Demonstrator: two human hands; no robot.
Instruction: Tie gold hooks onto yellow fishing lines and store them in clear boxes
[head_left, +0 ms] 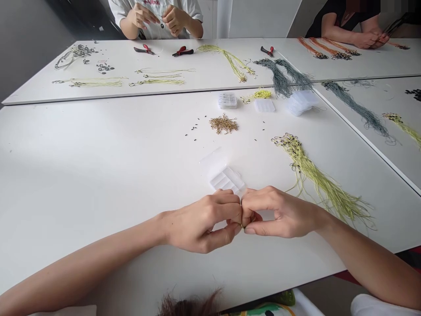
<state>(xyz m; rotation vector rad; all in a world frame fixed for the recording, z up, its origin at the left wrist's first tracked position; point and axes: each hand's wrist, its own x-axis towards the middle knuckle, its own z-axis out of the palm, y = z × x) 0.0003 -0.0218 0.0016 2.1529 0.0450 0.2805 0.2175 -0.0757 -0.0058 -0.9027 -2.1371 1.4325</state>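
My left hand (210,221) and my right hand (278,213) meet above the table's near part, knuckles touching. Both are closed in a pinch, thumbs against curled fingers. A tiny yellowish bit shows between the fingertips, too small to name. Just beyond the hands lies an open clear plastic box (226,179) with compartments, its lid folded back. Farther off is a pile of small gold-coloured metal pieces (224,124), with tiny dark bits scattered around it. Beside my right hand, a bundle of yellow-green cords (312,171) with dark metal ends spreads across the table.
Closed clear boxes (227,100) and a stack of clear cases (301,102) stand farther back, near grey-blue cord bundles (274,74). Across the white table (98,175), a person's hands (161,19) work above red-handled pliers (144,49). Another person leans near orange cords (329,47).
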